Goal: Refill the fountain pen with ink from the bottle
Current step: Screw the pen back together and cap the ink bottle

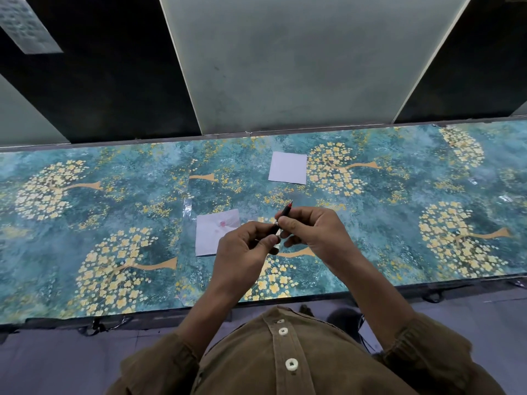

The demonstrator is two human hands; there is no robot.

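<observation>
Both of my hands hold a slim dark fountain pen (283, 213) above the table, near its middle. The pen's far end is red and points up and away from me. My right hand (313, 235) pinches the pen's upper part between thumb and fingers. My left hand (245, 249) grips its lower part, where a metal ring shows between the two thumbs. The nib end is hidden inside my left hand. No ink bottle is in view.
A white paper (211, 238) with a pink stain lies on the teal flowered table cover (114, 223), just left of my hands. A clean white paper (288, 167) lies farther back. Dark and pale wall panels rise behind the table.
</observation>
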